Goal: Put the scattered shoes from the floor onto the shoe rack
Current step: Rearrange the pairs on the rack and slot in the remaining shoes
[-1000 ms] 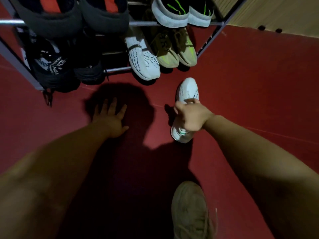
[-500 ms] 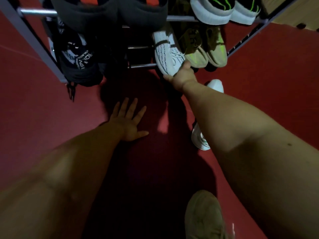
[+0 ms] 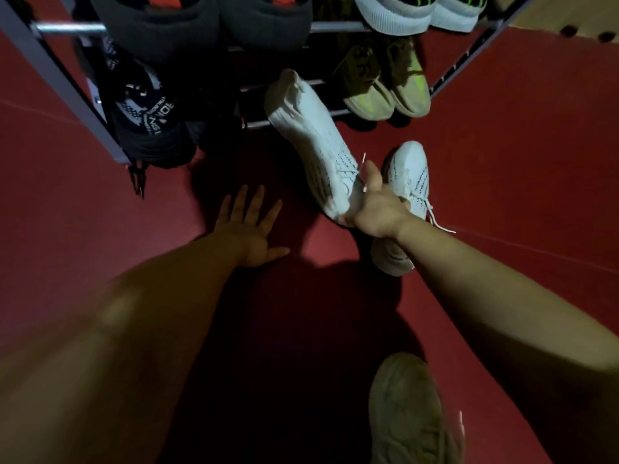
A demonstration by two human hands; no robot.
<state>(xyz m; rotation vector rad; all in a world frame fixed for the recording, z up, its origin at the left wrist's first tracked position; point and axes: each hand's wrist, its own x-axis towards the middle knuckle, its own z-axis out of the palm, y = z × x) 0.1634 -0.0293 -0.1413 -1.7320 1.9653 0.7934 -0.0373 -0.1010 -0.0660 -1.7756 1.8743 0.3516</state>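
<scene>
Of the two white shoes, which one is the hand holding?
The raised white shoe, its far end at the shoe rack, gripped by the right hand. The other white shoe lies on the red floor.

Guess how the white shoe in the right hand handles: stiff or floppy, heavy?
Likely soft: the white shoe looks crumpled at its knit collar. Probably light: the right hand grips it by one end only. Loose lace tips near the thumb might snag.

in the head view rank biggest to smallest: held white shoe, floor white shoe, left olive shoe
1. held white shoe
2. floor white shoe, partly behind the right hand, so unsure
3. left olive shoe, smallest, but farthest away
</scene>
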